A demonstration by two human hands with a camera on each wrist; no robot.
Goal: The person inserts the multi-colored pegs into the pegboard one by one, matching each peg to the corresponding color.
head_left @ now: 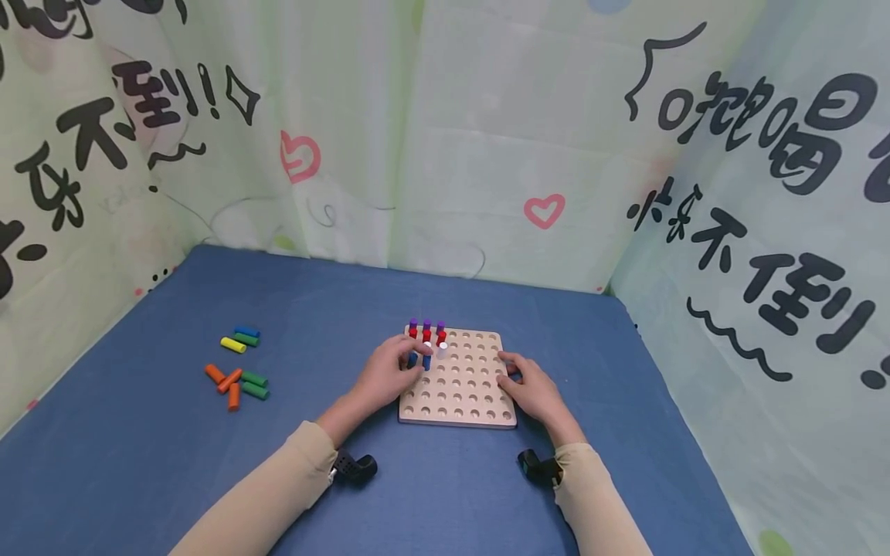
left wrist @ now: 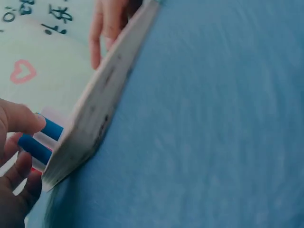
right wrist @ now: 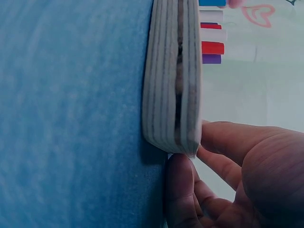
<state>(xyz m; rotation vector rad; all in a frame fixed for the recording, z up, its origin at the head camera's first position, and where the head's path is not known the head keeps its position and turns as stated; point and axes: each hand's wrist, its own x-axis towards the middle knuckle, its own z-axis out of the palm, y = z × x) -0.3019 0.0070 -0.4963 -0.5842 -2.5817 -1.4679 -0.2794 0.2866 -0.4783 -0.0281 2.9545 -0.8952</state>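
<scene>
Head view: pegboard [head_left: 464, 419] on blue tabletop [head_left: 139, 463], nearer its right edge than its left. Board's far left corner carries purple pegs [head_left: 427, 324], then red pegs [head_left: 427, 337], then white pegs [head_left: 443, 351] and two blue pegs [head_left: 427, 363]. Left hand [head_left: 385, 374] over board's left edge, fingers curled in, nearly closed; left wrist view has thumb tip against one blue peg, firmness of hold cannot tell. Right hand [head_left: 534, 386] grips board's right edge, part open, fingers bent. Toward tabletop's left edge, lying loose: yellow peg [head_left: 232, 344] near a loose blue peg [head_left: 247, 331] and green peg [head_left: 246, 339]; closer to near edge, bunched orange pegs [head_left: 233, 398] beside two more green pegs [head_left: 255, 391]. Printed curtain [head_left: 473, 139] beyond far edge
</scene>
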